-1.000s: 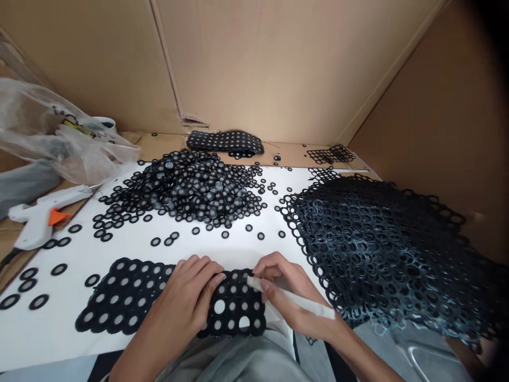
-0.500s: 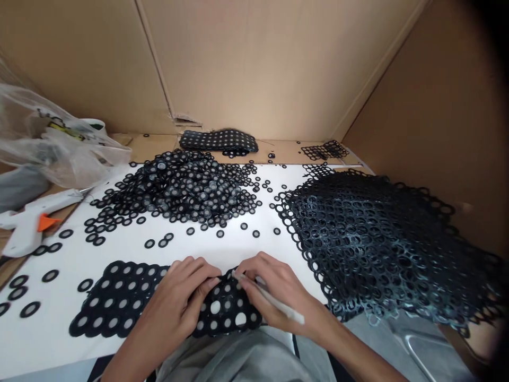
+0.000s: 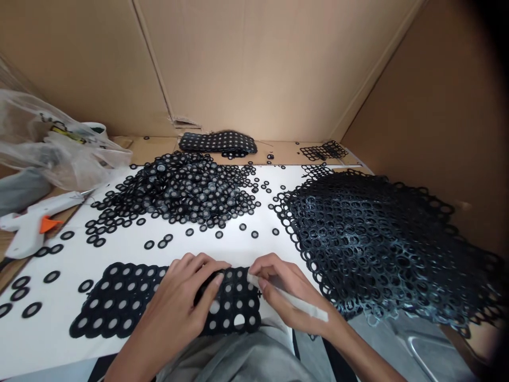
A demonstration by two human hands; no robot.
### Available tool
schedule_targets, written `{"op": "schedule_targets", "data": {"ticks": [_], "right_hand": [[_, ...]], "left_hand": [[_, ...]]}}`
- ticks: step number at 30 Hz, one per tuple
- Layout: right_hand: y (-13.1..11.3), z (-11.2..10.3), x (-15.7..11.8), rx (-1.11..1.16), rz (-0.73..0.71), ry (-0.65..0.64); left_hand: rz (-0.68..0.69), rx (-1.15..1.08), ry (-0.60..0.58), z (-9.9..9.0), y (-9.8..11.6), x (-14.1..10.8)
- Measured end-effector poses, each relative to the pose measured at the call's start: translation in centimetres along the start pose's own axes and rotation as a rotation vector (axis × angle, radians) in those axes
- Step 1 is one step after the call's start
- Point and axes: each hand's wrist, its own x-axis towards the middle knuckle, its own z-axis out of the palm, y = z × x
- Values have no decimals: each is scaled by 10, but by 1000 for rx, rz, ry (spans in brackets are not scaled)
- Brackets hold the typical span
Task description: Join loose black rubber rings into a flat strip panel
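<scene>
A black rubber-like sheet with rows of round pale spots lies on the white surface, close to my body. My left hand grips its far edge near the middle, thumb on top and fingers curled over the edge, covering part of the sheet. In my right hand is a flat whitish stick, pinched between thumb and fingers, its tip by the sheet's right far corner. Two spots near the sheet's right end look brighter white than the others.
Loose black rings form a heap behind my hands, with several scattered around. At right lies a large pile of black ring mesh. A white glue gun and a clear plastic bag are at left. Another spotted sheet lies at the back.
My right hand has moved right with the stick, away from my left hand. My left thumb and forefinger have spread a little, and the sheet's right end lies flatter.
</scene>
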Motion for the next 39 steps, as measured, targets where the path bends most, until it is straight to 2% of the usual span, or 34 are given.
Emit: {"op": "schedule_targets", "data": {"ticks": [5,10,21,28,33,36,39], "right_hand": [[1,0,-5,-59,-27,54],[2,-2,-9,-159,-77,81],[1,6,-3,-311,-152,53],[1,-1,-10,-114,-44,95],[1,-3,-11,-99,-34,79],[2,-2,-11,-132,-46,77],[2,3,-8,-245,-119,81]], "left_hand": [[-22,7,42,17,11,10],[-45,-61,-9,26,8,15],[-49,-188,-31,17,9,17],[-117,-179,-11,20,4,14],[-127,-188,-19,21,5,16],[-134,-202,-2,20,6,18],[-142,-245,5,17,6,17]]}}
